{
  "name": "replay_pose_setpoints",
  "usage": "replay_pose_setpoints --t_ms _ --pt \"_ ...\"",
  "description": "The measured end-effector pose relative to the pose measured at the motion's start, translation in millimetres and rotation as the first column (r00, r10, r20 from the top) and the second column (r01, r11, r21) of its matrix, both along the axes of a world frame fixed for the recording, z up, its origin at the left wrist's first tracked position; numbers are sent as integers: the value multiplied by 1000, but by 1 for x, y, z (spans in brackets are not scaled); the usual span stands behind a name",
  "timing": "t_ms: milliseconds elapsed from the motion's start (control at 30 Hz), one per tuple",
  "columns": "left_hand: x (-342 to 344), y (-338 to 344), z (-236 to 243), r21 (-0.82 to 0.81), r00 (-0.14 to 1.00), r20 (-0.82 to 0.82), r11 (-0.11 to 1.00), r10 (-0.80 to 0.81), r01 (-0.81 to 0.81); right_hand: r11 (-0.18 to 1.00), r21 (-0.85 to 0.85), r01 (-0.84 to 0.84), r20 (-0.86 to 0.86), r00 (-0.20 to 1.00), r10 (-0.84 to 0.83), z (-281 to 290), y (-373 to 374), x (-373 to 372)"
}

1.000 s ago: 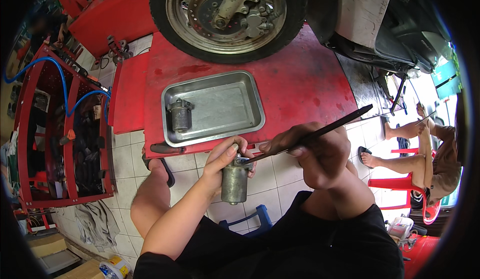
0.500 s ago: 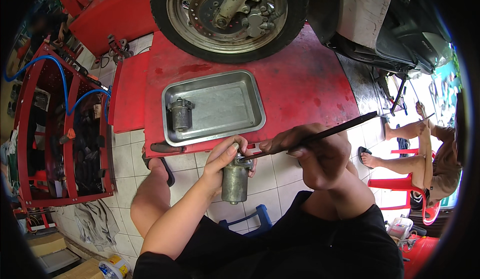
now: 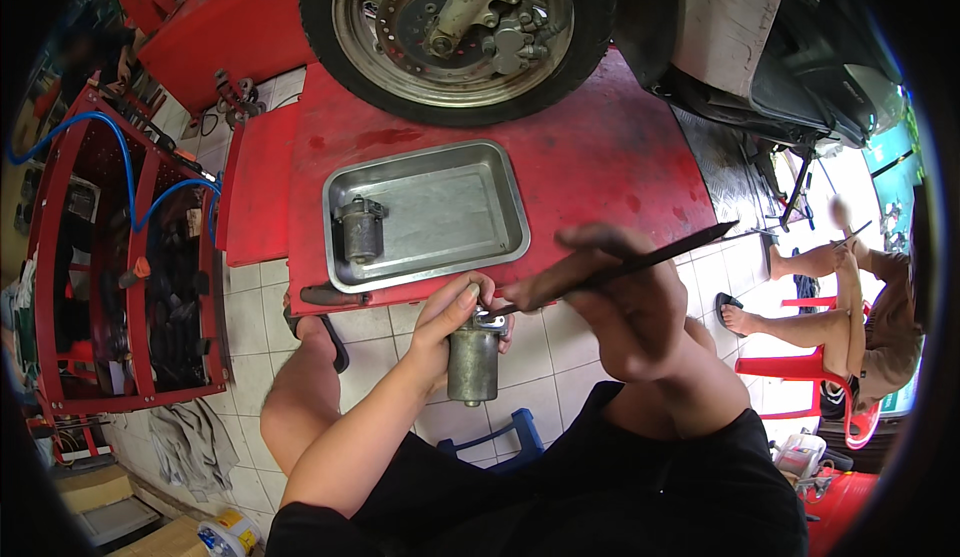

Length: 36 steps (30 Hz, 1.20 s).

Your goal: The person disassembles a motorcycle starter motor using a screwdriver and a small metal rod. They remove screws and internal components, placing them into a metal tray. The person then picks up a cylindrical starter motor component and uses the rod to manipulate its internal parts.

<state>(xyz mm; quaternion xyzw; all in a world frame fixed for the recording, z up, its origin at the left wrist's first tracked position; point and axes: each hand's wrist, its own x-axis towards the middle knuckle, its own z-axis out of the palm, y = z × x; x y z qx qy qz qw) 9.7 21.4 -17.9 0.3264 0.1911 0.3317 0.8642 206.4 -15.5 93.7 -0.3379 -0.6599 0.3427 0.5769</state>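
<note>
My left hand (image 3: 450, 322) is closed around the upper end of a grey metal starter motor (image 3: 472, 365), a small cylinder hanging upright above the floor in front of my lap. A long, slim, dark tool (image 3: 668, 253) slants across my right hand (image 3: 625, 302), its thin end reaching the motor's top fitting beside my left fingers. Blur softens the right fingers, and the exact kind of tool is unclear. Beyond the hands, a second starter motor (image 3: 362, 230) stands at the left end of a shallow metal tray (image 3: 428, 275).
The tray rests on a red bench (image 3: 600, 147), with a dark-handled tool (image 3: 335, 295) at its near edge. A motorcycle wheel (image 3: 455, 107) stands behind. At left is a red tool cart (image 3: 140, 397); a blue stool (image 3: 520, 437) sits below. Another person (image 3: 885, 307) sits at right.
My right hand has shifted a little left and its fingers have moved on the tool. The tool's far end has swung slightly left. My left hand and the motor have barely moved.
</note>
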Motion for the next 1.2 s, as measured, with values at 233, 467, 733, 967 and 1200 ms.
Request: replay_pose_setpoints --t_ms 233,467,733,967,1200 --pt "-1 -1 -5 -31 1000 11 999 -21 21 999 -30 32 148 989 -27 6 3 -1" --pt "-3 0 -2 -24 1000 -15 1000 3 -3 1000 7 -30 359 933 25 8 3 18" --pt "0 1 -8 -50 999 37 999 -7 9 989 -148 -29 -54 998 21 8 8 -2" --pt "-2 0 -6 -39 999 35 999 -23 25 999 32 12 335 942 -22 16 11 10" --pt "-1 -2 1 -27 999 -28 999 17 -18 981 31 -189 298 939 171 6 11 13"
